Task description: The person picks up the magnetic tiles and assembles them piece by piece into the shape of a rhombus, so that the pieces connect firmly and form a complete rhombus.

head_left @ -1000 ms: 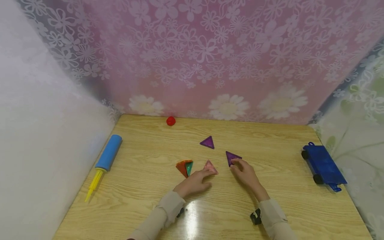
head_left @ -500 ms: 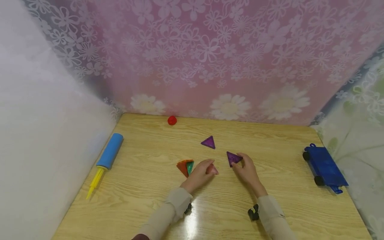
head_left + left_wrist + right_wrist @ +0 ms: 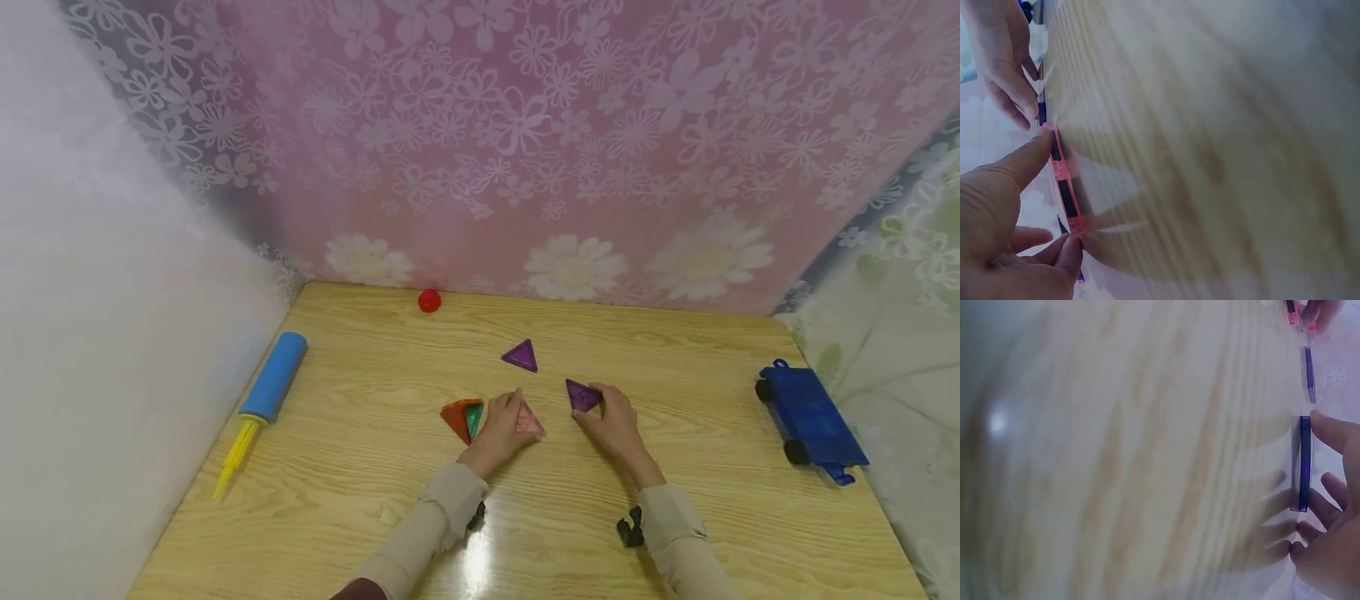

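My left hand (image 3: 497,431) pinches a pink triangular magnetic tile (image 3: 529,420), thumb and a finger at two of its corners. In the left wrist view the pink tile (image 3: 1064,175) appears edge-on, low at the wood surface. To the right, my right hand (image 3: 619,427) holds a dark purple triangular magnetic tile (image 3: 582,395) between thumb and fingers; the right wrist view shows this purple tile (image 3: 1305,464) edge-on. A second purple triangular tile (image 3: 522,356) lies farther back, between the hands. Just left of my left hand are an orange tile (image 3: 455,418) and a green tile (image 3: 473,417), set together at an angle.
On the wooden table (image 3: 360,500), a blue and yellow hand pump (image 3: 272,379) lies along the left edge. A red ball-like piece (image 3: 429,301) sits near the back wall. The blue toy trailer (image 3: 812,417) with black wheels stands at the right edge.
My left hand has gone from fingers resting over the pink tile to gripping it at its corners. My right hand's fingers have spread around the purple tile's edges; the tiles have barely shifted.
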The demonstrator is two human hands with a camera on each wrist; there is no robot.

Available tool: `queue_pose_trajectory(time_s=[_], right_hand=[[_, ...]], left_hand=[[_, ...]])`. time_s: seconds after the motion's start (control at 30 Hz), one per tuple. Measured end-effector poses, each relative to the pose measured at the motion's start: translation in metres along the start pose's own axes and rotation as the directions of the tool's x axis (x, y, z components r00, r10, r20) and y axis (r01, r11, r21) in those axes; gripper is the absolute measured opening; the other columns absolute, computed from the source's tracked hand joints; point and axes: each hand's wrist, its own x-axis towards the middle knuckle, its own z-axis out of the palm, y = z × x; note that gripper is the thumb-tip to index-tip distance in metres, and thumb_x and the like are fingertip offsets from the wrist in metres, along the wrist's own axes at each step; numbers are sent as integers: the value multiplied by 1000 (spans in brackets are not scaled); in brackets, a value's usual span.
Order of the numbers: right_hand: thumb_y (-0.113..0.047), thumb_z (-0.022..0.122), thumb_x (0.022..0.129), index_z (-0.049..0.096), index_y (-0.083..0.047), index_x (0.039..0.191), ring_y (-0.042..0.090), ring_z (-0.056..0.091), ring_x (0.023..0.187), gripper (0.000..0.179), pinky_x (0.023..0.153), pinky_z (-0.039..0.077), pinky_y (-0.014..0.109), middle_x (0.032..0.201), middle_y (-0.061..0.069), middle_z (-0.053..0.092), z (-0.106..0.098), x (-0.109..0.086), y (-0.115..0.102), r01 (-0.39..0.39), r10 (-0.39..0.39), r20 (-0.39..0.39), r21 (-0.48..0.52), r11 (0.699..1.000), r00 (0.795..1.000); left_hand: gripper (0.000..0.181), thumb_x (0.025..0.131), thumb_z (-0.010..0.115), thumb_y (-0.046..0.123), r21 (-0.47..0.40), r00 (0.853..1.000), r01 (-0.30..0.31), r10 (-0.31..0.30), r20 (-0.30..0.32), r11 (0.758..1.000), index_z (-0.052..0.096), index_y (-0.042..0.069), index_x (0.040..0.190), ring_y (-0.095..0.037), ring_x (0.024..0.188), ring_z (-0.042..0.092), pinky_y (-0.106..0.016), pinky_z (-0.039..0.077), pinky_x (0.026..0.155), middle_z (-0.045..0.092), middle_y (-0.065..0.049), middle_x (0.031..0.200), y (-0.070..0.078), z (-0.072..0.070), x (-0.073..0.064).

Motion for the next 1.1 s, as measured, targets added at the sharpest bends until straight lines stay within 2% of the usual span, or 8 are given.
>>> queue_pose_trajectory(time_s=[0.27,0.4,0.5,0.63,0.77,0.97,1.1], right_hand=[[-18,76,80,42,12,135,49,39,124,71,105,24,61,131,33,47,-1,-3,-9,61,-61,54,-6,998,997],[-16,77,79,40,11,136,48,40,120,74,102,29,60,128,33,46,2,-4,-13,88,-88,98,4,996,991],[-12,78,77,43,10,135,45,41,115,72,100,33,57,123,31,44,5,-5,-15,87,-91,115,42,995,989],[-8,80,74,49,9,131,39,45,107,68,95,38,51,116,26,41,8,-5,-17,61,-73,118,98,993,990],[-10,82,72,52,7,128,37,48,104,66,93,40,50,116,26,44,8,-7,-17,49,-64,132,115,992,989],[-12,83,71,51,4,127,40,52,112,67,96,40,53,124,27,55,12,-11,-17,63,-92,151,186,981,984],[-14,83,71,52,3,127,41,51,115,67,98,39,55,125,26,55,15,-12,-18,89,-120,142,207,974,983]], left_hand=[[78,82,76,29,47,1000,15,-16,21,999,38,-3,142,-29,115,39,-40,39,98,46,-17,130,-5,-2,4],[66,80,77,24,32,999,22,-23,44,999,49,-1,134,-28,110,40,-39,41,94,48,-15,121,-2,-6,6],[59,80,77,19,12,998,26,-27,56,1000,53,1,130,-28,108,41,-38,41,93,49,-14,118,-1,-8,6],[59,78,78,15,-12,998,23,-22,60,1000,53,0,130,-29,109,42,-38,40,94,50,-15,118,-1,-8,6],[60,77,79,14,-16,999,-6,7,48,1000,52,1,129,-28,110,44,-39,38,96,53,-15,119,-6,-6,7],[64,73,82,14,-52,998,-64,65,9,997,51,5,129,-25,107,48,-37,34,94,60,-10,120,-14,-4,7],[64,74,82,17,-83,998,-70,70,-1,994,51,11,130,-23,107,49,-36,36,93,61,-8,122,-17,-4,7]])
